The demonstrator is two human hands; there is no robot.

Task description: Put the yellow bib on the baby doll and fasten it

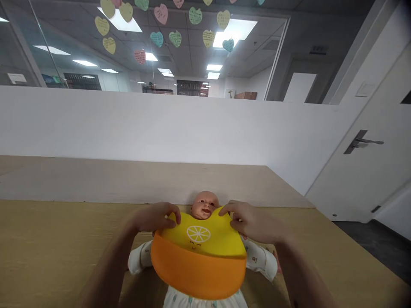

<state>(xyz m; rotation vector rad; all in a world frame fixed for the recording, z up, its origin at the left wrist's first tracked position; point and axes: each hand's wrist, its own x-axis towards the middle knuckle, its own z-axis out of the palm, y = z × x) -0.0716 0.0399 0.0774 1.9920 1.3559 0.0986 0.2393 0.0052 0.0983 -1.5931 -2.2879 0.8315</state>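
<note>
A baby doll [204, 202] lies on its back on the table, its head toward the wall. Over its chest is a yellow baby bib [221, 237] with an orange catch pocket [199, 273] and a white citrus-slice print. My left hand [159, 218] pinches the bib's upper left corner between thumb and fingers. At the upper right corner, beside the doll's chin, my right hand [245, 220] grips the bib in the same way. White printed sleeves [261, 261] stick out on both sides of the bib. The doll's neck is hidden behind the bib's top edge.
The wooden table [64, 244] meets a paler surface [96, 179] at the back, against a white wall [160, 128]. Above it is a glass window with heart-shaped notes [161, 14]. A white door with a metal handle [361, 141] stands at the right.
</note>
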